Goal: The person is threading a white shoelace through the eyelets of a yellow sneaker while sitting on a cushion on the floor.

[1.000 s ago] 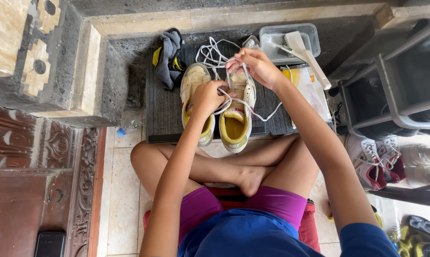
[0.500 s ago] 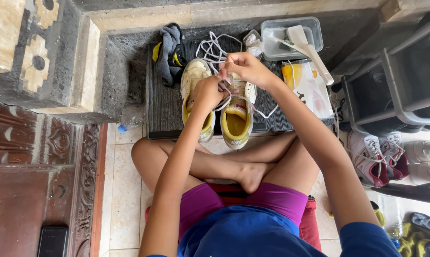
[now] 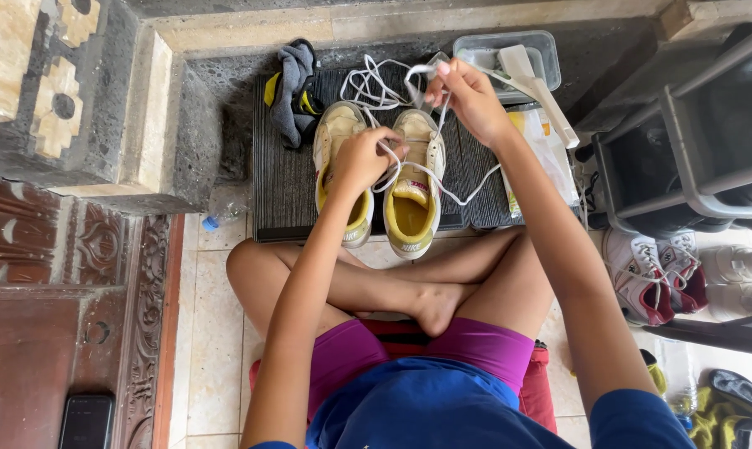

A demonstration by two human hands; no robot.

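At far left of the frame a phone [image 3: 86, 421] lies on carved wood; ignore it. Just left of centre, your left hand [image 3: 364, 158] is curled shut, pinching the white lace [image 3: 442, 185] where it meets the right-hand sneaker [image 3: 413, 187] of the pair on the dark mat [image 3: 284, 179]. Keep that pinch firm against the eyelets so the shoe stays put. Right of centre, higher up, your right hand [image 3: 467, 96] is closed on the lace end, drawing it up. Pull it straight and slowly, I'd judge, so the loose coil behind the shoes does not knot. Further right sits a plastic tub [image 3: 534, 51] with a brush.
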